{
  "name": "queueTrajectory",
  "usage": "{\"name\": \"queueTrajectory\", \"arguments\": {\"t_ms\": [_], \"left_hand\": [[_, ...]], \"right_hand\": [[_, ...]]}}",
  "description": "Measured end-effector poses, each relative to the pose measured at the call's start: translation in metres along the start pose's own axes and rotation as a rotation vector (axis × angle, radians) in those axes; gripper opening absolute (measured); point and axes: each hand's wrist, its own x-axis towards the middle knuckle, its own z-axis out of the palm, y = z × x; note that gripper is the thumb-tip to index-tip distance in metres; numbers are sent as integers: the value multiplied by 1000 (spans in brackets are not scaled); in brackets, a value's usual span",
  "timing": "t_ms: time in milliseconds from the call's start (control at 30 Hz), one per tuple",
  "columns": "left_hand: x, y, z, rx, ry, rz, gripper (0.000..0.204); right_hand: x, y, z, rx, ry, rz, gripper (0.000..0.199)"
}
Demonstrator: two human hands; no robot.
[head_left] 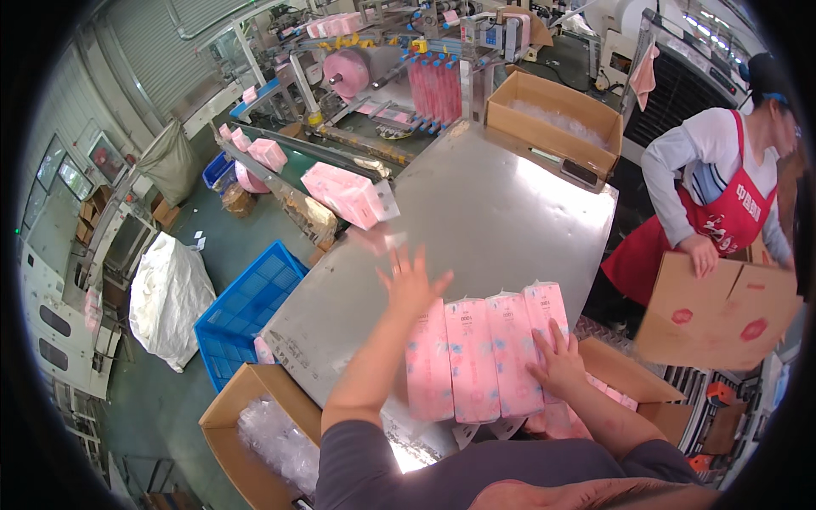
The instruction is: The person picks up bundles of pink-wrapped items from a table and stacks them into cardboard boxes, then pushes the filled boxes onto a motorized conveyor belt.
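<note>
Several pink soft packs with blue patterns, which look like tissue packs, stand side by side in a row at the near edge of the metal table. My right hand lies against the right end of this row, fingers spread over the packs. My left hand is stretched forward over the table with its fingers apart and nothing in it. Beyond its fingertips, a group of pink packs sits at the end of the conveyor.
An open cardboard box with clear plastic bags sits at the table's far right; another box is at lower left, beside a blue crate. Pink packs fill a carton at right. A co-worker in a red apron holds a flattened carton.
</note>
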Motion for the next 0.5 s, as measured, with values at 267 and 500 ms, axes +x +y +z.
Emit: {"name": "queueTrajectory", "arguments": {"t_ms": [267,500], "left_hand": [[138,-64,41,200,-348,39,66],[-33,-122,13,-112,-152,292,27]], "right_hand": [[-7,-2,0,15,-2,-32,73],[-5,28,13,141,84,-36,60]]}}
